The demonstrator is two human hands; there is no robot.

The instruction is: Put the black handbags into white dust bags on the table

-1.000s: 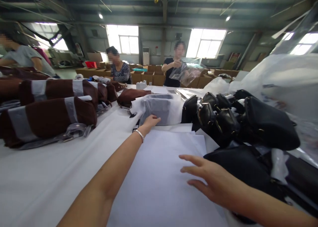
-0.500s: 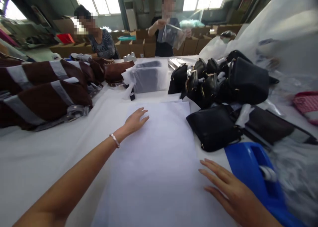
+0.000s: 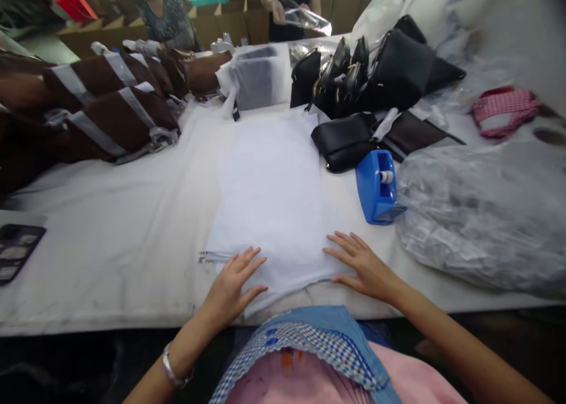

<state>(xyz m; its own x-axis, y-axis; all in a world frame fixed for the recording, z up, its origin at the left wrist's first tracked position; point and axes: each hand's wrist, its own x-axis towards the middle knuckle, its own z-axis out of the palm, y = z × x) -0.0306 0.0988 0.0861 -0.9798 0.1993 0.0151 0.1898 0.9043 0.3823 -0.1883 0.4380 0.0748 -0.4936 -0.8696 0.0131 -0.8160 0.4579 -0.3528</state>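
Observation:
A stack of thin white tissue sheets [image 3: 269,186] lies on the white table [image 3: 110,227] in front of me. My left hand [image 3: 232,283] rests flat on the sheets' near left corner, fingers spread. My right hand [image 3: 362,265] lies flat on the near right corner, fingers apart. Neither hand holds anything. A silver bracelet [image 3: 172,371] is on my left wrist. A blue tape dispenser [image 3: 377,186] stands just right of the sheets.
Black handbags [image 3: 371,74] pile at the back right, and a flat black bag [image 3: 345,141] lies nearer. Brown bags with grey bands [image 3: 110,112] fill the left. A wrapped bag [image 3: 260,76] sits at the back centre. Crumpled clear plastic [image 3: 481,209] lies right. Two people stand behind the table.
The view has tilted down and back. Both hands drew toward me along the sheets, from their middle and far part to their near edge.

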